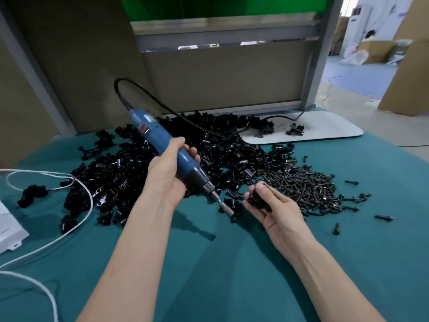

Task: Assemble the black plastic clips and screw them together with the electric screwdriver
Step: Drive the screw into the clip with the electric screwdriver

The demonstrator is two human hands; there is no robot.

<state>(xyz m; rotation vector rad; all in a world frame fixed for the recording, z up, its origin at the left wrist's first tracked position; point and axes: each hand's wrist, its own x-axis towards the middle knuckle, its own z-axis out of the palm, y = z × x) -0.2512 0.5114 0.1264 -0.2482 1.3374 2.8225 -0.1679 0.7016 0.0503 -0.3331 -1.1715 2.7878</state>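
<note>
Blue electric screwdriver [162, 145], label unreadable

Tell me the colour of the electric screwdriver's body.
Blue, with a black collar near the bit; the electric screwdriver shows best in the head view, held by the left hand.

A white cord [46, 242] is looping across the teal cloth [232, 275] at the near left, beside a white box [9, 228]. Cardboard boxes [408, 66] are standing far right.
</note>
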